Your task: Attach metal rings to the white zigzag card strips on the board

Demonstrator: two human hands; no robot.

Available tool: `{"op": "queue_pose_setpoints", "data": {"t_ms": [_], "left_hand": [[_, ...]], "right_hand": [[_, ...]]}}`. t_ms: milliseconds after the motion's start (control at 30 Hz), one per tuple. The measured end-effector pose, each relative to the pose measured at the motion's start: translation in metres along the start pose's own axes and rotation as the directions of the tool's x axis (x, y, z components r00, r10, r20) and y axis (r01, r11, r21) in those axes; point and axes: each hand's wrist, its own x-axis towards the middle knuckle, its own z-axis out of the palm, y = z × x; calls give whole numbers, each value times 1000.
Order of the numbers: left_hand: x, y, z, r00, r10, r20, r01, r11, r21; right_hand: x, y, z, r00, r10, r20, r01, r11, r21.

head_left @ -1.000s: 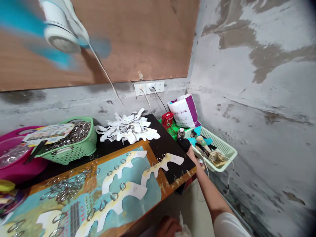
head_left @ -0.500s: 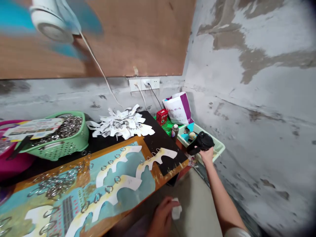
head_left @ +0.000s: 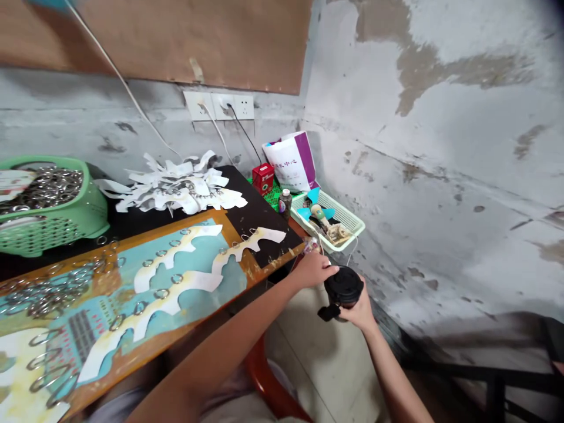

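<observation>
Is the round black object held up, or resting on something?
Held up: the right hand grips the round black plastic object from below, the left hand touches its top.

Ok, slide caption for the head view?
Left hand and right hand hold a black round object beside a painted board.

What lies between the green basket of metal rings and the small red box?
A heap of white paper cut-outs lies there, on the black tabletop, as the head view shows.
</observation>
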Motion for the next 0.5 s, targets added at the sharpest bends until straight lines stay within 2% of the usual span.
{"op": "queue_pose_setpoints", "data": {"t_ms": [100, 200, 267, 300, 333, 400, 433, 467, 500], "left_hand": [[-3, 9, 7, 1000, -8, 17, 8, 1000, 20], [-4, 31, 13, 1000, 11, -14, -10, 999, 45], [-1, 45, 15, 997, 72, 3, -72, 997, 39], [2, 49, 15, 992, 119, 45, -119, 993, 0], [4, 50, 15, 982, 162, 93, -155, 985, -75], [7, 43, 13, 979, 160, 125, -113, 941, -319], [6, 36, 12, 989, 99, 106, -43, 896, -442], [4, 26, 14, 998, -11, 70, 48, 829, -557], [-1, 16, 17, 994, -88, 60, 106, 786, -609]], "right_hand": [[-17, 1, 5, 999, 32, 1, -32, 999, -37], [-27, 4, 10, 996, 67, 53, -61, 993, -103], [-32, 8, 12, 995, 91, 51, -86, 992, -91], [-35, 11, 13, 995, 98, 31, -95, 993, -69], [-37, 13, 13, 995, 99, 9, -98, 994, -47], [-42, 17, 11, 996, 91, -22, -91, 996, -7], [-44, 18, 9, 996, 88, -26, -87, 996, 8], [-46, 18, 6, 996, 87, -22, -87, 996, 18], [-47, 17, 3, 996, 91, -16, -90, 996, 20]]}}
